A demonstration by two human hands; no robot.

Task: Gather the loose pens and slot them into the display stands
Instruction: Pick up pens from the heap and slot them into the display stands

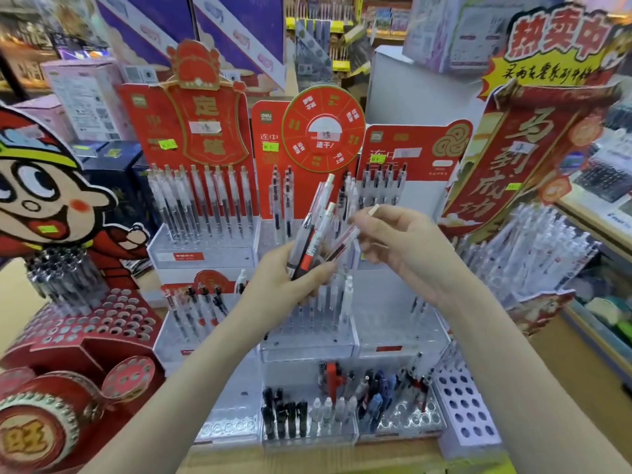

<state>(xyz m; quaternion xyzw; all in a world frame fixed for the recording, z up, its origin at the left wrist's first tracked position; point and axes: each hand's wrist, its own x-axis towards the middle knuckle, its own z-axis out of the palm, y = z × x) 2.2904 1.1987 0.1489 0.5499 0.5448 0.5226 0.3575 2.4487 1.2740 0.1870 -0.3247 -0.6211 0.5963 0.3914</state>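
My left hand (290, 278) grips a small bunch of translucent pens (313, 234) with white caps and red-black grips, tips down, fanned upward. My right hand (407, 248) pinches a single clear pen (355, 229) with a red refill, tilted, its white cap up and to the right, beside the bunch. Both hands hover above a clear acrylic display stand (307, 347) with upright pens. Further clear stands with red backing cards stand behind: one at the back left (201, 248) full of pens, another at the back right (383, 186).
A red cartoon-figure stand (92, 319) with a holed top is at the left. In front, a low clear tray (307, 436) holds black, white and blue pens. A lilac holed block (468, 405) stands at the right, with a tall red banner stand (506, 186) behind it.
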